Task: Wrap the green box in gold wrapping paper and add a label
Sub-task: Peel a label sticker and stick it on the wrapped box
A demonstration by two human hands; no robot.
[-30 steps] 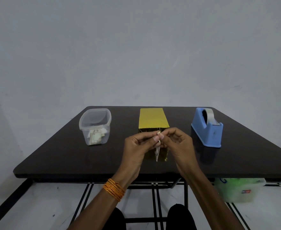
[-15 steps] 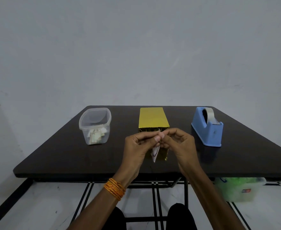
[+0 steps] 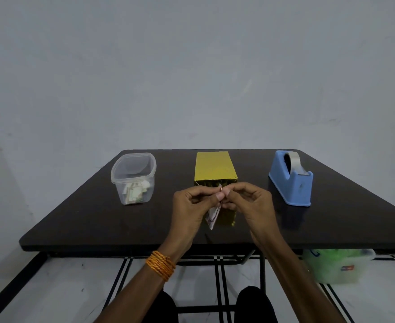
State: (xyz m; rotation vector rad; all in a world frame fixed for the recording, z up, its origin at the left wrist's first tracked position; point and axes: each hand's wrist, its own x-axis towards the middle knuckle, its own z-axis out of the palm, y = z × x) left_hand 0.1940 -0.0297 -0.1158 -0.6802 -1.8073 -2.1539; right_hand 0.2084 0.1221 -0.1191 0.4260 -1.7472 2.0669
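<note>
The box wrapped in gold paper (image 3: 214, 166) stands upright in the middle of the dark table (image 3: 98, 217). In front of its near face, my left hand (image 3: 192, 206) and my right hand (image 3: 250, 203) meet at the fingertips. Both pinch the top of a small white label (image 3: 213, 216), which hangs down between them. The label's top edge is hidden by my fingers. The lower front of the box is partly hidden behind my hands.
A clear plastic tub (image 3: 133, 176) with several paper labels inside sits on the left. A blue tape dispenser (image 3: 291, 178) stands on the right. A green-filled plastic container (image 3: 336, 264) sits on the floor under the table's right side.
The label has swung from hanging straight to slanting left and down. My hands stayed together in front of the box, shifting only slightly.
</note>
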